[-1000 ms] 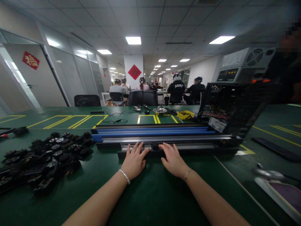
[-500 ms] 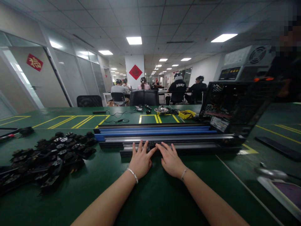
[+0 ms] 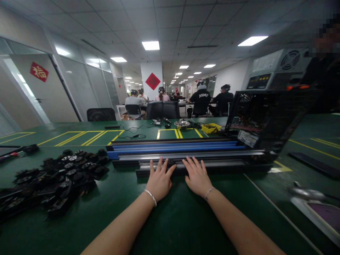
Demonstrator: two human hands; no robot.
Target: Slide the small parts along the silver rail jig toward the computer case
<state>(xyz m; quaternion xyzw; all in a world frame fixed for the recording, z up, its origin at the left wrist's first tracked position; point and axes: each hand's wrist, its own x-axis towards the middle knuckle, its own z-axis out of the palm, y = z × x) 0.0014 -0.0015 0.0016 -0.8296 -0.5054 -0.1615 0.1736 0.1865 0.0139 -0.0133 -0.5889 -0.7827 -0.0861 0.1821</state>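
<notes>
Several long rails lie side by side across the green table, a blue rail [image 3: 175,147] among them. Nearest me is a black rail with a silvery top face [image 3: 225,165]. My left hand [image 3: 158,180] rests on this front rail, fingers spread. A small black part [image 3: 171,163] sits on the rail beside my left index finger; its kind is hard to make out. To the right of that part, my right hand [image 3: 197,177] lies on the same rail with fingers stretched out. Neither hand visibly grasps anything.
A heap of black parts [image 3: 71,173] covers the table at left. An open computer case [image 3: 268,120] stands at the rails' right end. Farther back are a metal bowl [image 3: 182,124] and a yellow basket [image 3: 211,128]. A person [image 3: 322,78] is at far right.
My right hand has slid to the right along the front rail, away from the small black part. My left hand has stayed almost in place.
</notes>
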